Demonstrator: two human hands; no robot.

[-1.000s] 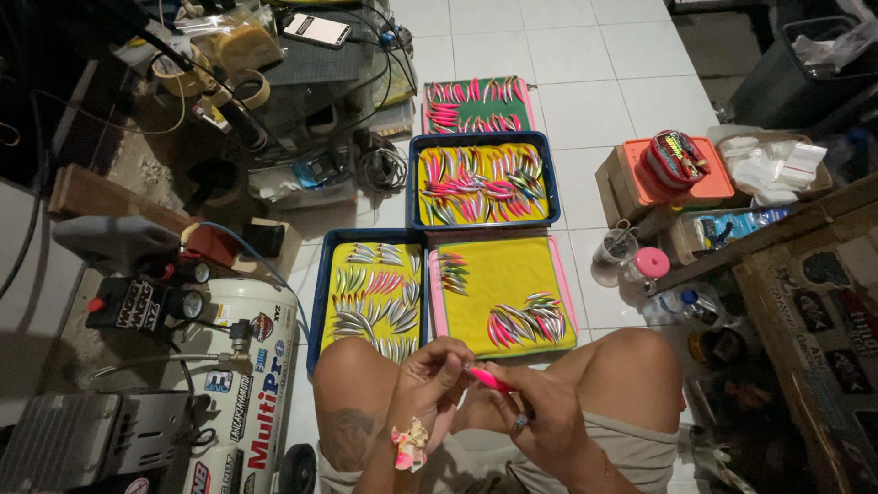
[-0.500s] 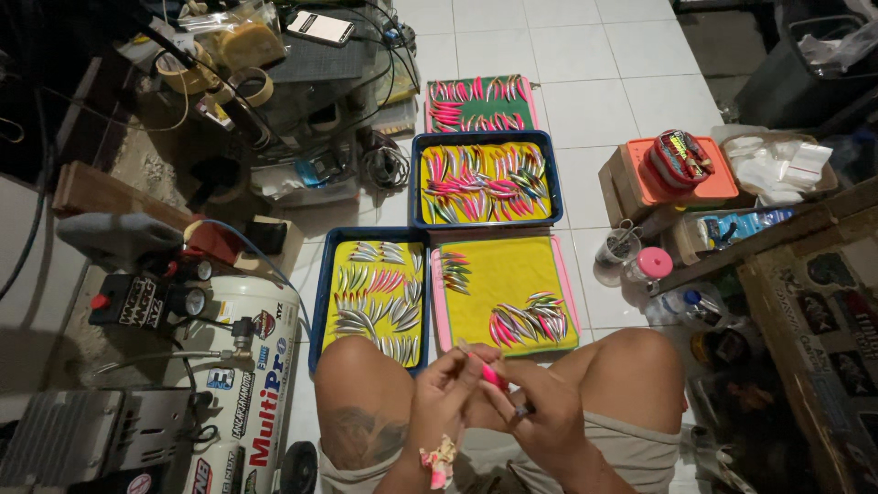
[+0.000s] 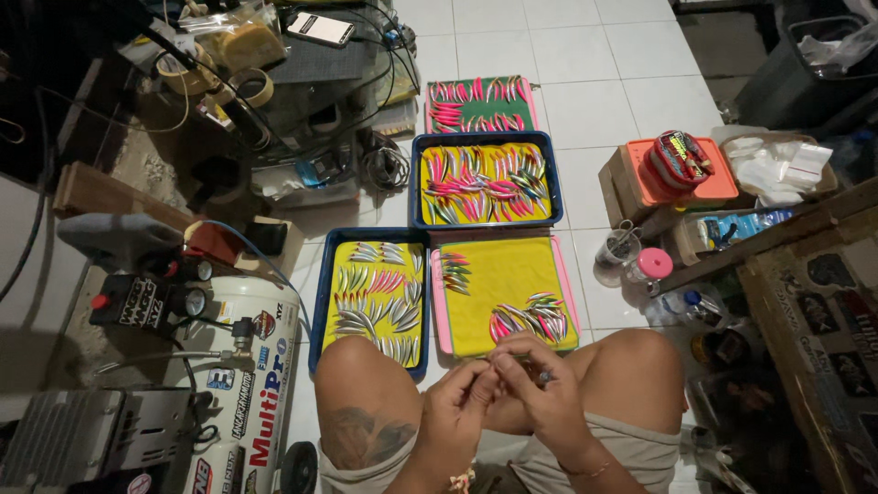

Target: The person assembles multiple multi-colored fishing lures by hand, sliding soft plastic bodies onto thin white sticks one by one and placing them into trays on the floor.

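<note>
A seated person works both hands together between bare knees, just below the pink tray on a white tiled floor. The left hand is curled narrow, its fingertips meeting those of the right hand, which is likewise closed in a pinch; whatever small piece sits between them is hidden by the fingers and cannot be told. The pink tray, lined in yellow, carries two clusters of painted lures. Touching its left side is a blue tray of silver and pink lures. Just above the pink tray lies a second blue tray, and beyond that a green mat. A white compressor stands left of the trays; an orange box sits to the pink tray's upper right.
</note>
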